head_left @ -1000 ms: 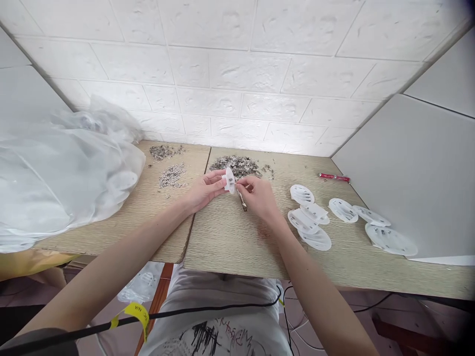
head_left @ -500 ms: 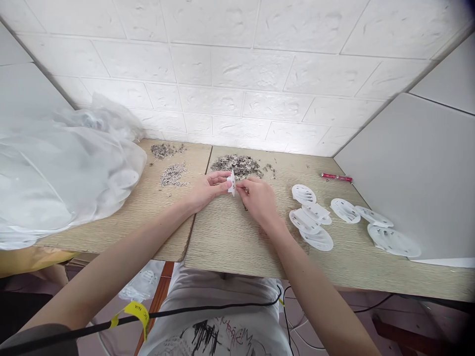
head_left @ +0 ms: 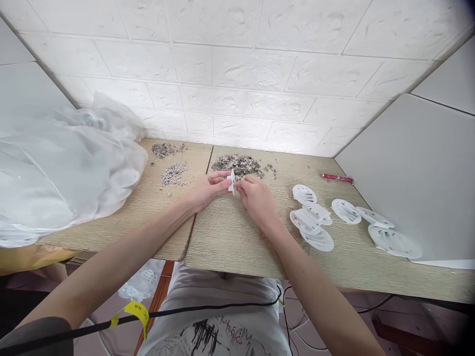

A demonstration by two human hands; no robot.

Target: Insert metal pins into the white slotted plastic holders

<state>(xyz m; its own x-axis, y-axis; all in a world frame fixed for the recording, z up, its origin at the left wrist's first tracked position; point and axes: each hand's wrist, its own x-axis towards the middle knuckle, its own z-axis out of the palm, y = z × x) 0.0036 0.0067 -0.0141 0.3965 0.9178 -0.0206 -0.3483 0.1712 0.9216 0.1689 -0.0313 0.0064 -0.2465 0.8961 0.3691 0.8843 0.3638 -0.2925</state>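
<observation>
My left hand [head_left: 210, 190] grips a round white plastic plate [head_left: 231, 183], held on edge above the table with its flat face turned right. The fingers of my right hand [head_left: 256, 195] are pinched together against that face; whatever lies between them is too small to make out. Just behind both hands spreads a heap of small metal pieces [head_left: 237, 163]. Several similar white plates [head_left: 309, 217] lie on the table to the right of my right hand, some overlapping.
Two smaller piles, dark metal pieces [head_left: 165, 150] and light bits [head_left: 173, 174], lie at the left. A big translucent plastic bag [head_left: 74, 173] fills the left end. A red pen-like tool [head_left: 337, 178] rests near the grey side panel [head_left: 419, 183]. A black cable [head_left: 208, 308] crosses my lap.
Hardly anything differs. Both hands stay at the white plate, with my right hand's pinch shifted very slightly.
</observation>
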